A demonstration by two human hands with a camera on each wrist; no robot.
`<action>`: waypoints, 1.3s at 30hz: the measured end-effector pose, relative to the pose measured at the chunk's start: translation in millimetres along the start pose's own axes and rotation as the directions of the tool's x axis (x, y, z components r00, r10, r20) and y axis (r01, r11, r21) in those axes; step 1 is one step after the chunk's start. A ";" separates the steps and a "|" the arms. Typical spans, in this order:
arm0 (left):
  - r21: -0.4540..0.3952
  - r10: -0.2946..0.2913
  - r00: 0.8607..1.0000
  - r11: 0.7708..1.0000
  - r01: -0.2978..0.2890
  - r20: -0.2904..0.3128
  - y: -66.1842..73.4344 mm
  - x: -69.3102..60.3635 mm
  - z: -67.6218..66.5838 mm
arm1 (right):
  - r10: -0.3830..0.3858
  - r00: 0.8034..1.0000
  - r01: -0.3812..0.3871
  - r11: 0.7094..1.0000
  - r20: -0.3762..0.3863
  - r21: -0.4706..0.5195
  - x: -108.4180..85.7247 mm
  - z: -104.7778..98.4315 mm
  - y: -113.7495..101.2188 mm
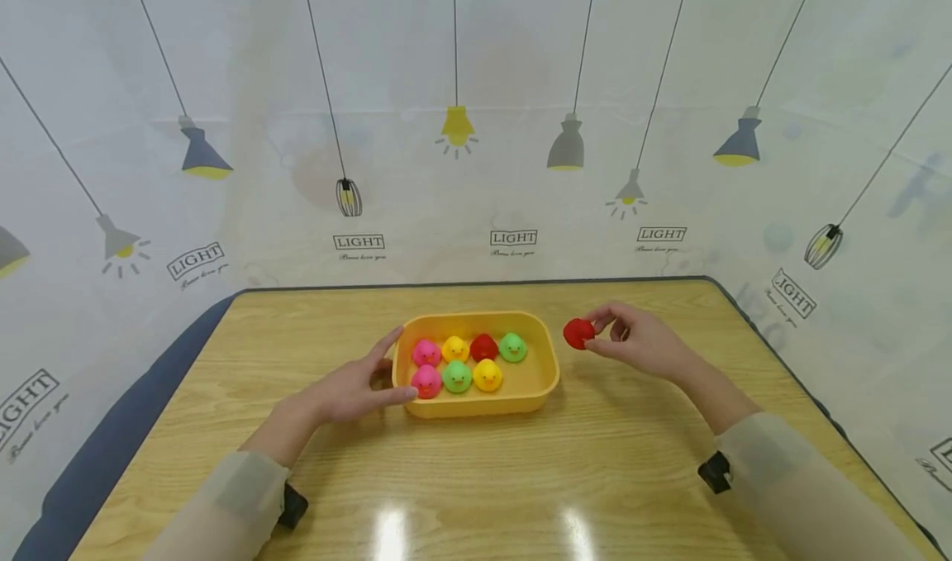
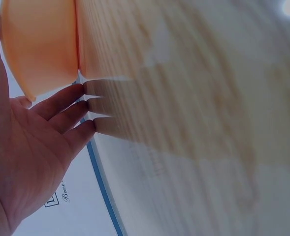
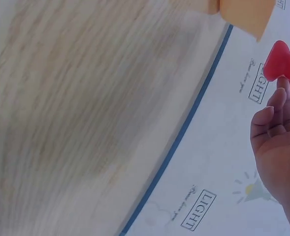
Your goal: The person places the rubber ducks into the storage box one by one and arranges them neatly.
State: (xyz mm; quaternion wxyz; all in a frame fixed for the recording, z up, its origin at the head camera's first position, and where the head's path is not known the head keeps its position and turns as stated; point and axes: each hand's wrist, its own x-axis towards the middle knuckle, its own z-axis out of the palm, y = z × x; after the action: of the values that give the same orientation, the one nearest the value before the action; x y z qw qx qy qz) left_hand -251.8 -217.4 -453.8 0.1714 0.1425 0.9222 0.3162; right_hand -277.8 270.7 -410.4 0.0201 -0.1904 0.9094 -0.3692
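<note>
A yellow plastic tray [image 1: 526,398] stands on the table with several small toy ducks in it. Pink [image 1: 427,382], green [image 1: 457,377], yellow [image 1: 487,376] and red [image 1: 484,348] ducks sit in two rows, faces toward me. My left hand [image 1: 353,389] rests at the tray's left end, thumb over the front rim and index finger at the back corner. Its other fingers are extended beside the orange-looking wall [image 2: 41,44] in the left wrist view. To the right of the tray, above the table, my right hand [image 1: 641,342] pinches a red toy duck [image 1: 578,334] between thumb and fingertips.
The wooden table [image 1: 476,478] runs back to a dark blue edge. Behind it hangs a pale curtain [image 1: 506,189] printed with lamps and the word LIGHT. A dark strap piece [image 1: 293,506] shows at my left wrist, another [image 1: 716,472] at my right.
</note>
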 end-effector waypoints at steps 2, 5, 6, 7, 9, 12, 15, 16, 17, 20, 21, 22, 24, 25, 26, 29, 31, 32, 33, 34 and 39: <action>0.003 0.000 1.000 1.000 0.000 0.001 -0.2 0.0 0.2 | -0.004 1.000 0.004 1.000 -0.002 -0.003 1.5 2.4 -7.0; 0.001 0.000 1.000 1.000 0.000 0.004 -0.2 -0.2 0.7 | -0.025 1.000 0.025 1.000 0.000 -0.003 4.3 7.9 -15.8; 0.001 0.002 1.000 1.000 -0.002 0.006 0.0 -0.3 0.9 | -0.029 1.000 0.029 1.000 0.001 -0.004 5.5 10.0 -18.2; 0.002 0.004 1.000 1.000 -0.004 0.006 0.0 -0.4 1.0 | -0.038 0.999 0.038 0.999 0.003 -0.004 6.7 12.1 -20.6; -0.001 0.002 1.000 1.000 -0.002 0.007 0.2 -0.6 1.4 | -0.056 0.998 0.056 0.998 0.009 -0.002 9.2 16.0 -25.0; 0.000 0.009 1.000 1.000 -0.009 0.010 0.2 -0.9 1.3 | -0.061 0.998 0.061 0.998 0.022 -0.006 12.6 21.6 -30.9; -0.006 0.009 1.000 1.000 -0.009 0.010 0.4 -1.0 0.8 | -0.062 0.997 0.062 0.998 0.042 -0.004 15.8 26.5 -35.8; -0.005 0.012 1.000 1.000 -0.012 0.010 0.5 -1.2 0.6 | -0.064 0.997 0.065 0.998 0.047 -0.006 16.8 28.5 -37.2; -0.006 0.011 1.000 1.000 -0.011 0.010 0.7 -1.3 0.4 | -0.068 0.996 0.069 0.998 0.053 -0.005 17.8 30.2 -38.3; -0.005 0.007 1.000 1.000 -0.007 0.008 1.2 -1.5 0.6 | -0.085 0.994 0.085 0.996 0.071 0.003 20.4 35.9 -41.5; -0.003 0.009 1.000 1.000 -0.009 0.009 1.4 -1.7 0.8 | -0.091 0.993 0.091 0.996 0.076 0.004 21.1 37.9 -42.2; -0.002 0.008 1.000 1.000 -0.008 0.008 1.7 -1.9 0.9 | -0.096 0.992 0.096 0.995 0.080 0.006 21.6 39.7 -43.0; -0.001 0.006 1.000 1.000 -0.006 0.007 1.7 -1.9 1.4 | -0.105 0.991 0.105 0.994 0.088 0.008 22.6 43.2 -44.8; 0.001 0.008 1.000 1.000 -0.008 0.007 1.7 -2.0 1.4 | -0.113 0.989 0.113 0.994 0.092 0.002 23.1 44.9 -45.4; 0.000 0.007 1.000 1.000 -0.007 0.007 1.6 -2.0 1.6 | -0.118 0.988 0.119 0.993 0.096 -0.002 23.7 46.5 -46.1; 0.006 0.010 1.000 1.000 -0.010 0.004 1.1 -1.6 1.5 | -0.127 0.986 0.130 0.991 0.105 -0.025 25.6 50.6 -47.6; 0.008 0.005 1.000 1.000 -0.005 -0.001 0.8 -1.0 1.5 | -0.122 0.986 0.128 0.990 0.110 -0.051 27.1 52.8 -48.0; 0.011 0.005 1.000 1.000 -0.005 -0.003 0.5 -0.7 1.4 | -0.117 0.987 0.124 0.990 0.111 -0.063 27.8 54.0 -47.9; 0.015 0.005 1.000 1.000 -0.005 -0.003 0.3 -0.4 1.3 | -0.110 0.987 0.119 0.990 0.114 -0.076 28.5 55.0 -47.6; 0.017 0.004 1.000 1.000 -0.004 -0.006 0.0 -0.1 1.2 | -0.107 0.987 0.117 0.989 0.119 -0.087 29.2 55.9 -47.4; 0.014 0.008 1.000 1.000 -0.008 -0.007 -1.1 0.6 0.5 | -0.086 0.985 0.103 0.988 0.148 -0.111 30.9 59.8 -47.1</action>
State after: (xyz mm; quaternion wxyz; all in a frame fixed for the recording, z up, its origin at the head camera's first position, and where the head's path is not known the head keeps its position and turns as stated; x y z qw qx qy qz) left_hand -252.3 -217.7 -455.0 0.1660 0.1462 0.9244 0.3107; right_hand -280.3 189.0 -418.7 0.0562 -0.2599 0.9159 -0.3006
